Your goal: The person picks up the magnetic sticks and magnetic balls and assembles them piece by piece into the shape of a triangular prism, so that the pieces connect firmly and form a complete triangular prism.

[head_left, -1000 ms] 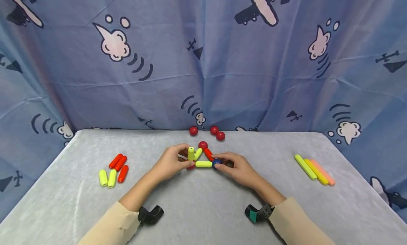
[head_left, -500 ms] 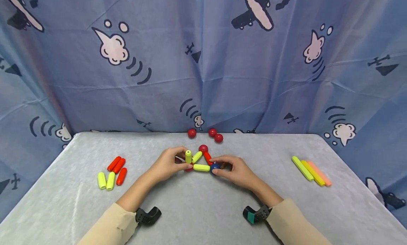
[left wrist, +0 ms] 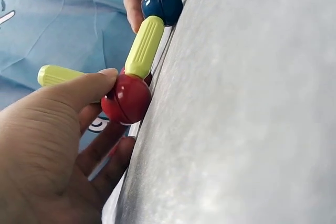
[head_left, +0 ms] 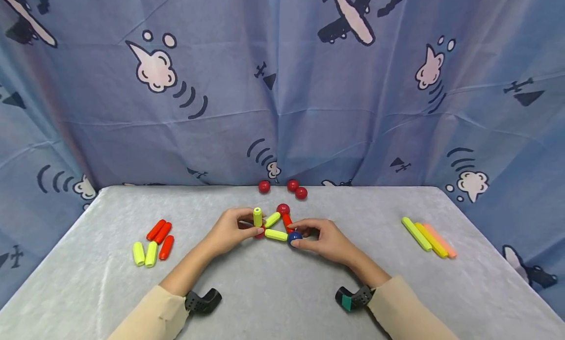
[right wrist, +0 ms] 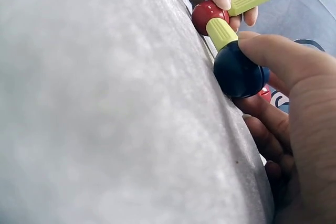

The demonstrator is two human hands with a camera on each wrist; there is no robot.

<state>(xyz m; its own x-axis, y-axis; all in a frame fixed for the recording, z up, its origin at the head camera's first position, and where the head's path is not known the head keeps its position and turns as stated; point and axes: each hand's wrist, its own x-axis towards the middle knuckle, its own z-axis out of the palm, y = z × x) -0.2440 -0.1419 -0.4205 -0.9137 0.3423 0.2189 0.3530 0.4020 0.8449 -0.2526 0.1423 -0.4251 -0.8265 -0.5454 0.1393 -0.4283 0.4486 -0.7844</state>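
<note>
Between both hands lies a triangle of balls and yellow-green and red rods. My left hand [head_left: 230, 230] grips the red ball [left wrist: 126, 99] at its left corner, thumb on top. From that ball a yellow-green rod [head_left: 258, 217] stands up. Another yellow-green rod [left wrist: 144, 48] joins it to the dark blue ball [right wrist: 240, 70], which my right hand [head_left: 324, 238] pinches between thumb and fingers. A third yellow-green rod [head_left: 272, 220] and a red rod [head_left: 287, 222] run to the far red ball [head_left: 283, 209]. Fingers partly hide the red rod's near end.
Several loose red and yellow-green rods [head_left: 165, 248] lie on the grey cloth-covered table [head_left: 265, 300] at left. Longer green, yellow and pink sticks [head_left: 434, 240] lie at right. Loose red balls [head_left: 293, 185] sit near the back edge, before a blue patterned curtain [head_left: 229, 85].
The triangle has turned slightly around the left red ball; the blue ball has come nearer to me. Both hands keep their hold. The head view has shifted a little.
</note>
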